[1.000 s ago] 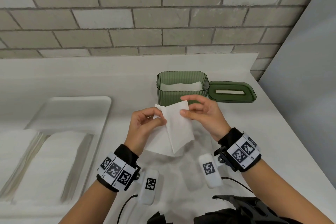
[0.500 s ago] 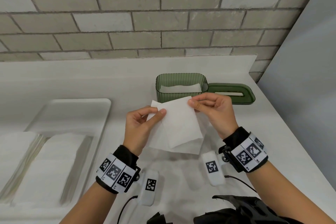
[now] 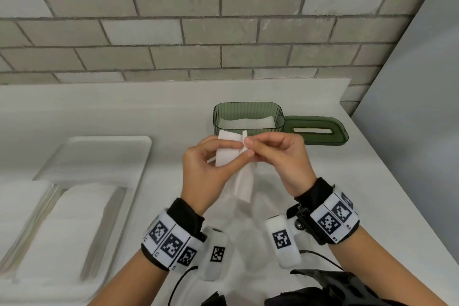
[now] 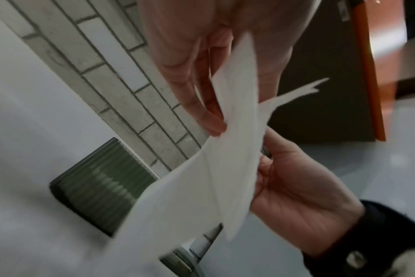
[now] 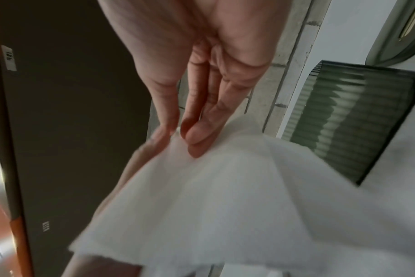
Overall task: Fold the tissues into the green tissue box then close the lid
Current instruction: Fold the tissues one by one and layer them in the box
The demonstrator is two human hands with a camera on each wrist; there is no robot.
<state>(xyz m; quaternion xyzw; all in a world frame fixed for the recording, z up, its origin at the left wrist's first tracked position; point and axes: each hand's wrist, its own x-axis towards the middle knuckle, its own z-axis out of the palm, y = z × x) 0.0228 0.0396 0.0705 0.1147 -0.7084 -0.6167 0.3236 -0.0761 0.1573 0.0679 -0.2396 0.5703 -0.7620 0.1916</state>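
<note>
Both hands hold one white tissue [image 3: 229,154] in the air just in front of the green tissue box [image 3: 248,117]. My left hand [image 3: 206,169] pinches its left part, thumb across the front. My right hand [image 3: 280,156] pinches the top edge at the middle fold. The lower part of the tissue [image 4: 201,187] hangs down between the wrists. The ribbed box [image 5: 358,120] stands open with white tissues lying inside. Its green lid [image 3: 318,130], with a slot, lies flat on the counter right of the box.
A white tray [image 3: 104,154] at the left holds two stacks of flat tissues [image 3: 62,226]. A grey brick wall [image 3: 198,32] runs behind the white counter [image 3: 124,112]. A grey panel [image 3: 417,107] bounds the right side.
My hands have come together and risen slightly toward the box. The spread tissue is now folded narrower, with my right fingers meeting the left at its top edge.
</note>
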